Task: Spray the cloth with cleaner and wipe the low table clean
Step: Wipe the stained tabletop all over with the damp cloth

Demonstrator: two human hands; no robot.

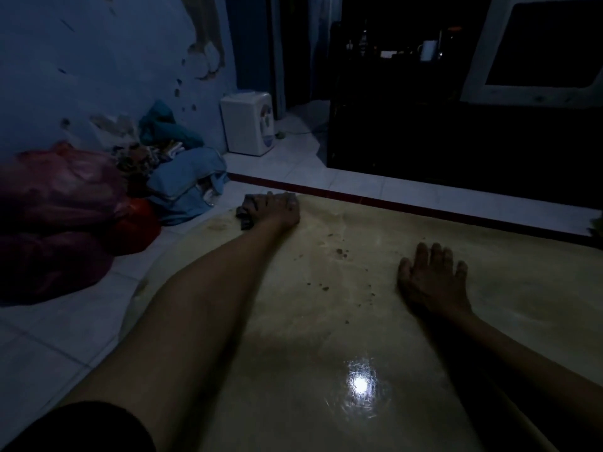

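The left hand (277, 208) reaches to the far left corner of the desk (375, 321), its fingers closed down over a dark cloth (245, 214) and pressing it flat against the top; the cloth bunches out from under the hand on the left side, right at the desk's edge. The right hand (430, 282) lies open, palm down, fingers spread on the desk, well apart from the cloth and holding nothing. Between the two hands the yellowish top carries a scatter of dark crumbs (341, 252), and nearer the person a bright light glare (360, 383) shines off the glossy surface. Beyond the left edge, on the tiled floor (49, 347), sit red-purple bags (62, 203) and a heap of blue clothes (186, 177) against the wall. A white water dispenser (249, 123) stands farther back; its front label is too dim to read. A dark cabinet (456, 138) fills the right background, and no writing is legible anywhere.
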